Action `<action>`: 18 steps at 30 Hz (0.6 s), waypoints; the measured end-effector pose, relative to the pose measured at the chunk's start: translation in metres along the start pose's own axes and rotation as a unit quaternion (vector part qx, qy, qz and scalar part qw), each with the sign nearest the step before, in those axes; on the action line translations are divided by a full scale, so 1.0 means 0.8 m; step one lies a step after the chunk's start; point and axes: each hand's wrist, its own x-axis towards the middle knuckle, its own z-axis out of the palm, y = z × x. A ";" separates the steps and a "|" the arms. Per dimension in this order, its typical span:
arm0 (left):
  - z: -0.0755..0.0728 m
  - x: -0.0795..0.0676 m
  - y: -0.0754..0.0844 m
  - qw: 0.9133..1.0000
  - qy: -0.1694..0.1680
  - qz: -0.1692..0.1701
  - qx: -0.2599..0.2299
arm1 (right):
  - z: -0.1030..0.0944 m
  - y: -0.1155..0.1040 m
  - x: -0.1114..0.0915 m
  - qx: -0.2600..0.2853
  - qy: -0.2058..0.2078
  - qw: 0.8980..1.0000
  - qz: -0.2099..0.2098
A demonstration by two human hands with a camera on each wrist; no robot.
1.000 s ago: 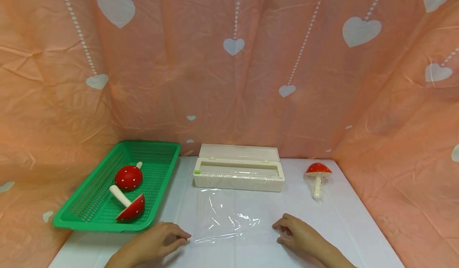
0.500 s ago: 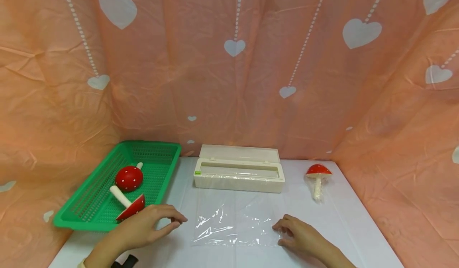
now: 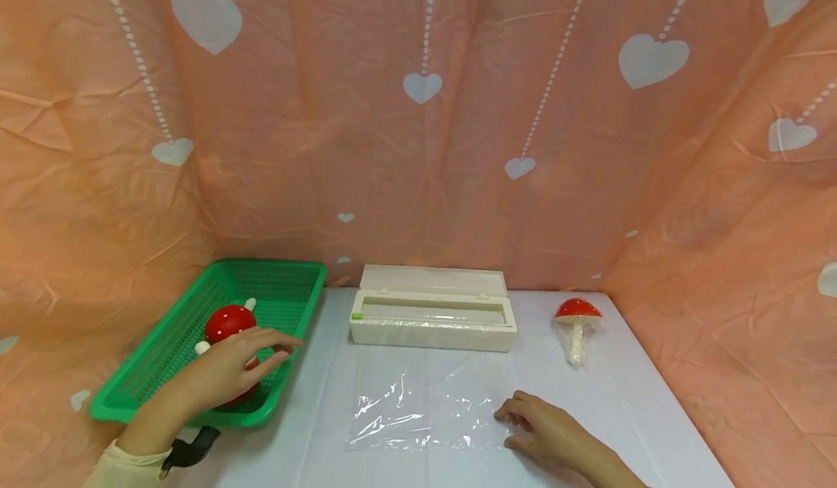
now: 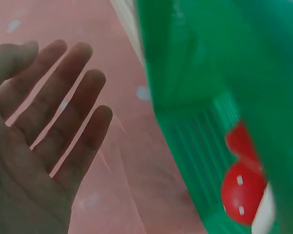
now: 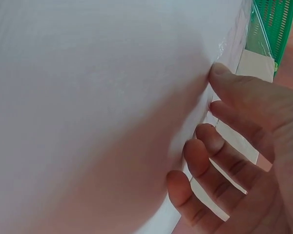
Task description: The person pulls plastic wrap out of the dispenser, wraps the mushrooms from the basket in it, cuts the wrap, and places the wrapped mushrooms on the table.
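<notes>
My left hand (image 3: pixel 225 368) is over the near right part of the green basket (image 3: pixel 297 343), fingers extended and holding nothing. In the left wrist view its palm and spread fingers show beside the basket. Two red toy mushrooms (image 3: pixel 229 321) with white spots lie in the basket, the nearer one mostly hidden by the hand. A sheet of clear plastic wrap (image 3: pixel 392 408) lies flat on the table, running from the front of a white wrap dispenser (image 3: pixel 431 334). My right hand (image 3: pixel 543 430) rests at the sheet's right edge, fingers bent loosely, thumb and fingertips apart.
Behind the dispenser its lid (image 3: pixel 431 279) stands raised. A third red mushroom (image 3: pixel 578 321), wrapped in clear film, lies at the back right of the white table (image 3: pixel 628 401). Peach cloth with white hearts (image 3: pixel 422 88) encloses the back and sides.
My left hand has left the wrap's front left corner and moved left over the basket. The wrap's near edge lies flatter and straighter. My right hand stays in place.
</notes>
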 end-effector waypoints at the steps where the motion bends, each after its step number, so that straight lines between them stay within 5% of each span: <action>1: -0.002 -0.001 -0.007 1.000 -0.002 -0.004 0.011 | 0.000 0.000 0.000 -0.001 -0.001 1.000 -0.001; 6: -0.007 -0.004 -0.043 0.997 -0.049 -0.042 0.036 | 0.000 -0.001 -0.002 -0.010 0.002 1.000 -0.005; 12: -0.018 -0.005 -0.079 0.984 -0.145 -0.102 -0.003 | 0.000 0.000 -0.002 -0.019 0.012 1.000 -0.012; 18: -0.028 -0.002 -0.111 0.978 -0.175 -0.113 -0.019 | -0.001 0.001 -0.001 -0.018 0.012 1.000 -0.010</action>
